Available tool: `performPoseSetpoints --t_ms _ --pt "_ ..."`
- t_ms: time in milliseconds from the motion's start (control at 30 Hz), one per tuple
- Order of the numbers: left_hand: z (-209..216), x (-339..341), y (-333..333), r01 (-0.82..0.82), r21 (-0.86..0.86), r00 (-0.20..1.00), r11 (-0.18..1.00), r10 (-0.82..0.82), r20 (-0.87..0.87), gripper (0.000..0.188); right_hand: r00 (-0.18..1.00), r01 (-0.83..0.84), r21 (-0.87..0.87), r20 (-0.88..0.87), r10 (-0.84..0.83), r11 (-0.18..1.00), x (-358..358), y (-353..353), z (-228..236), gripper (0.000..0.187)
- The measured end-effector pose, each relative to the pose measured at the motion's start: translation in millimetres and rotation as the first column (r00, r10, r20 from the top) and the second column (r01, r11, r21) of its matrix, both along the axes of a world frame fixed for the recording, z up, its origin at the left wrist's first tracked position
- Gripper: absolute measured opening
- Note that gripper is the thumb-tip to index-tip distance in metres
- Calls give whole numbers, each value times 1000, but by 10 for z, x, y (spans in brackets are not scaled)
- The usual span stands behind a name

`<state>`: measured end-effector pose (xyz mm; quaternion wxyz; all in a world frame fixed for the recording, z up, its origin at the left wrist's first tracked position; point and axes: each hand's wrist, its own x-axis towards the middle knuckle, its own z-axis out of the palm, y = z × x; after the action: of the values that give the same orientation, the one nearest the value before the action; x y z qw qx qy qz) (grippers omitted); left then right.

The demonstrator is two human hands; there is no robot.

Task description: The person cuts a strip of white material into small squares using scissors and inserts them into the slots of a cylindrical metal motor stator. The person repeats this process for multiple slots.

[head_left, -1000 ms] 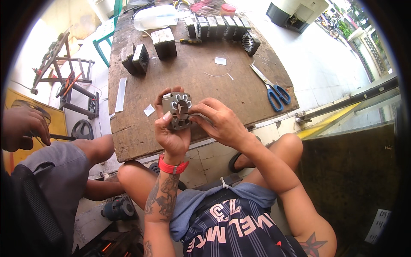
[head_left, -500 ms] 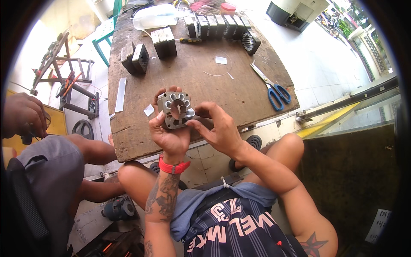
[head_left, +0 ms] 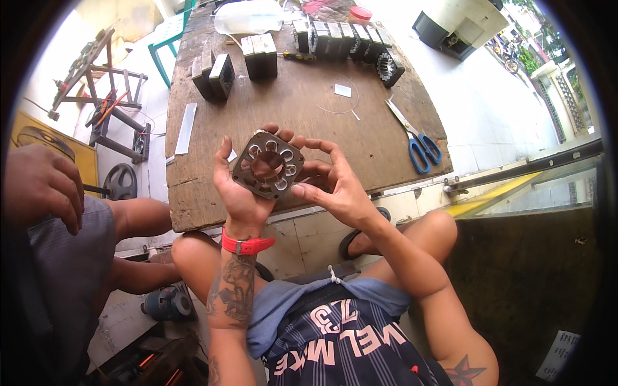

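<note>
A square metal motor stator core (head_left: 244,164) is held up above the near edge of the wooden table. Pale liners show in several of the slots around its round bore. My left hand (head_left: 241,201) cups it from below and behind, thumb at its left side and fingertips over the far edge. My right hand (head_left: 338,188) is at its right edge, with the thumb near the lower right corner and bent fingers along the side. Whether a small slip is between those fingers is hidden. Beyond my left thumb, a white paper piece (head_left: 232,156) is partly covered.
On the wooden table (head_left: 290,106) lie blue-handled scissors (head_left: 418,145), a white strip (head_left: 187,128), a paper piece (head_left: 342,91) and a screwdriver (head_left: 299,56). More stator cores (head_left: 331,42) stand at the back, near a clear plastic container (head_left: 248,16). A co-worker's hand (head_left: 45,186) is at left.
The stator core has been turned and tilted in my left hand, its face now more diamond-like. My right hand has moved from pinching at a white slot liner to the core's right side.
</note>
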<state>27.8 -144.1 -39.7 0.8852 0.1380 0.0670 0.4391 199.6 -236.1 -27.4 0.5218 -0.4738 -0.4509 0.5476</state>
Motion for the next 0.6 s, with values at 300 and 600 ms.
performPoseSetpoints --t_ms 300,600 --pt "102 -23 -38 23 -20 997 1000 -24 -69 78 998 -22 0 -57 22 1000 -23 72 14 80" --pt "96 -33 -40 30 -23 997 999 -31 -69 79 994 -40 -46 -107 35 998 -2 84 56 68"
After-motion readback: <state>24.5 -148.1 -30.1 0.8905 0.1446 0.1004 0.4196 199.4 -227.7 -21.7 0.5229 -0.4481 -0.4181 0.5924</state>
